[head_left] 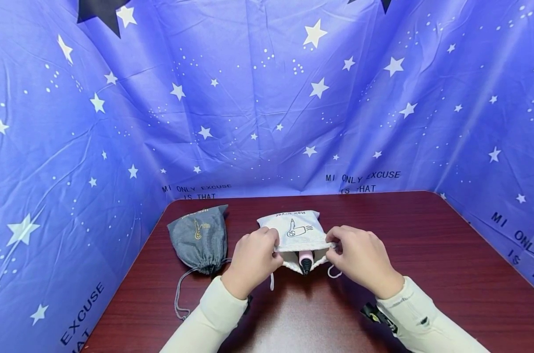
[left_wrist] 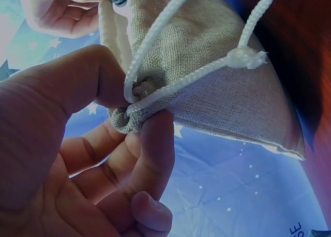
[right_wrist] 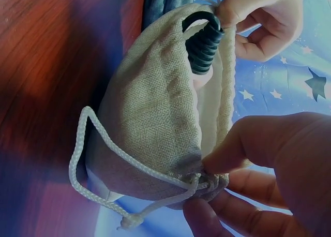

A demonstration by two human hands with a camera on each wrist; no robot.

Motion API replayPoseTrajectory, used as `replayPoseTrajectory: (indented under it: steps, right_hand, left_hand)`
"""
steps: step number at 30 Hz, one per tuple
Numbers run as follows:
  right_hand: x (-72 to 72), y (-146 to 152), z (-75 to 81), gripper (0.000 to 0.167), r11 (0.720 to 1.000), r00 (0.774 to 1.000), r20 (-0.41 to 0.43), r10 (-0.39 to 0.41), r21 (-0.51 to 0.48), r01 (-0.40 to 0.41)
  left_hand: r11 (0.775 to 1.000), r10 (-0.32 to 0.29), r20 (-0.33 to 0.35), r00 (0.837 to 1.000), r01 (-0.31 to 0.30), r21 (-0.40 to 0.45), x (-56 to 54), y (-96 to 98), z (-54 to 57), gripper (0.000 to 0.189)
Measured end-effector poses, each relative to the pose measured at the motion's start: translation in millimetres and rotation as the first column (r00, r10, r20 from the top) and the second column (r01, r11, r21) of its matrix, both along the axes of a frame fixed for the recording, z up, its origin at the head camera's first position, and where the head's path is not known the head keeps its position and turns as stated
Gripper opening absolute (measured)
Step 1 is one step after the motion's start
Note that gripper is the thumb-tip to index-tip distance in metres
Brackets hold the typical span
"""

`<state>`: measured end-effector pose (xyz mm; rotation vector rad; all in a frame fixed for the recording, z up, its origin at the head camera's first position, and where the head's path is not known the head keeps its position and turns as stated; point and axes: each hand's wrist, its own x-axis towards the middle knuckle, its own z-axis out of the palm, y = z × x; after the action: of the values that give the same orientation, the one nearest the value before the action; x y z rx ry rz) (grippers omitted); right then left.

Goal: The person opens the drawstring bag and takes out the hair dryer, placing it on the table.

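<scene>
A white drawstring bag (head_left: 293, 230) printed with a hair dryer drawing lies on the table, its mouth spread toward me. My left hand (head_left: 255, 255) pinches the left corner of the mouth, where the white cord (left_wrist: 201, 74) comes out. At the opposite corner, the right hand (head_left: 359, 252) grips the rim between thumb and fingers, beside a knotted cord loop (right_wrist: 83, 159). Inside the opening shows a pink handle (head_left: 305, 256) ending in a black ribbed cord sleeve (right_wrist: 202, 48); the rest of that object is hidden in the cloth.
Left of the white bag lies a grey drawstring bag (head_left: 199, 238), gathered at its neck, its grey cord (head_left: 179, 294) trailing over the dark red table (head_left: 443, 245). Blue star-printed cloth (head_left: 258, 98) hangs around the back and sides.
</scene>
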<state>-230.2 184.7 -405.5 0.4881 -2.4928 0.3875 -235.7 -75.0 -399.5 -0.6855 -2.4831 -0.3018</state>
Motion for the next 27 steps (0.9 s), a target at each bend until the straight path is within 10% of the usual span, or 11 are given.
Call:
replayPoseTrajectory:
  steps: [27]
  right_hand:
    - [-4.0,3.5,-3.6,0.018,0.999,0.998,0.048,-0.03,0.012,0.03]
  left_hand:
    - [0.998,0.032,0.075,0.997,-0.028,-0.064,-1.6,0.8,-3.2,0.024]
